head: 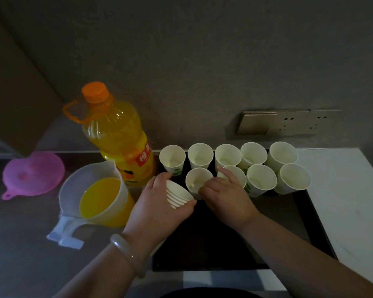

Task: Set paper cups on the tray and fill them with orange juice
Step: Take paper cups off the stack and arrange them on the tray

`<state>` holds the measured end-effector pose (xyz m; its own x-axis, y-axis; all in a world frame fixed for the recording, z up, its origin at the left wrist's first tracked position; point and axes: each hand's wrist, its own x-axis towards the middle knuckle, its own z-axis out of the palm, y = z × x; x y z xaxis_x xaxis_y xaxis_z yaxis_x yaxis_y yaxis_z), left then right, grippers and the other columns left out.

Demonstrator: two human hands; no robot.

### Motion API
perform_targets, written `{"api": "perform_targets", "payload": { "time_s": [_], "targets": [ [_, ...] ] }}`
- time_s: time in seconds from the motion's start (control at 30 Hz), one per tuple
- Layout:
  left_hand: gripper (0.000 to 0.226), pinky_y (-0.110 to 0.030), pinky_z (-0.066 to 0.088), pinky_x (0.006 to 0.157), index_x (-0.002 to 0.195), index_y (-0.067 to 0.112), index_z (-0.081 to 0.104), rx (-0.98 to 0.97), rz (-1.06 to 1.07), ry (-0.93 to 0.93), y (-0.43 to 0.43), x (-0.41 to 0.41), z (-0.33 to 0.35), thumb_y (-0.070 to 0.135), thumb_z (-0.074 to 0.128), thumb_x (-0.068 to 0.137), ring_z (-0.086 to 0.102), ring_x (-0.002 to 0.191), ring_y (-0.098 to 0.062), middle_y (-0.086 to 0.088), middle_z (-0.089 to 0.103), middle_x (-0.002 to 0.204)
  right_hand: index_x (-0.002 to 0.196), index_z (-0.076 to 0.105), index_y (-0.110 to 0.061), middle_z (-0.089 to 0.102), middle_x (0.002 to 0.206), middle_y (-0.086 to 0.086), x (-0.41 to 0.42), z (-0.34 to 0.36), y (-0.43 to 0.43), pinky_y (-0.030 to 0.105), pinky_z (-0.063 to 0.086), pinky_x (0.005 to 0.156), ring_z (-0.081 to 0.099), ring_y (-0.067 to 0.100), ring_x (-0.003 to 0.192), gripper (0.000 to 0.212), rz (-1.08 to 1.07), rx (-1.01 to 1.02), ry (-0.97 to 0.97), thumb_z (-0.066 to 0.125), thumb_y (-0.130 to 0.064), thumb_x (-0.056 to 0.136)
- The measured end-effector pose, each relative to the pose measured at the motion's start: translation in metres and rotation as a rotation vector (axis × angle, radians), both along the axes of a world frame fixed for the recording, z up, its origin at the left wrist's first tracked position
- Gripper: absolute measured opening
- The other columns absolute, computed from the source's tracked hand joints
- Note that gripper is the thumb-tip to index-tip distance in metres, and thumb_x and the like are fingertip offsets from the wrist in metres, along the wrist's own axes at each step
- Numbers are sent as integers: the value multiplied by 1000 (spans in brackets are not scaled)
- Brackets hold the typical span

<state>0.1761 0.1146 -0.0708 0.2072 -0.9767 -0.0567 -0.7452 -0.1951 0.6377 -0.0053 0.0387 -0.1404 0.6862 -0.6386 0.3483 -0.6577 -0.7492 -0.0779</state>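
A: Paper cups [261, 179]: nine upright, in two rows at the tray's [202, 237] far end.
B: Grips?
A: Left hand [159, 203], grip wrapped round a nested stack [179, 195] over the tray's left edge. Right hand [226, 196], grip curled on the near-left cup [197, 181]. Juice jug [101, 201] and bottle [116, 134] left of the tray, on the surface [30, 244].

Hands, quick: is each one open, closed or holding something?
Left hand: holding a stack of nested paper cups.
Right hand: fingers curled round a single paper cup on the tray.
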Motion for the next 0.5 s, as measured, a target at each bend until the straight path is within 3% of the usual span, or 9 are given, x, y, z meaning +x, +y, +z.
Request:
{"api": "perform_targets", "payload": {
  "time_s": [0.23,0.37,0.5],
  "targets": [
    [86,-14,28,95,141,25,36,0,0,5,1,0,-1,55,74,70,40,125,-7,8,43,138,81,66,-19,62,77,-3,0,0,1,41,24,112,63,19,77,18,12,6,-10,48,-22,81],
    [88,-13,25,95,142,25,33,13,1,7,2,1,0,55,74,71,37,126,-7,8,41,140,99,70,-17,69,95,-1,-4,7,1,44,26,111,67,18,91,29,2,32,-61,49,-27,82],
    [91,-14,26,96,143,24,31,32,-7,14,3,2,1,55,75,69,37,128,-8,7,39,142,105,70,-16,71,104,-4,6,39,12,36,28,111,62,10,99,31,-97,144,-334,52,-33,86]
  ]
}}
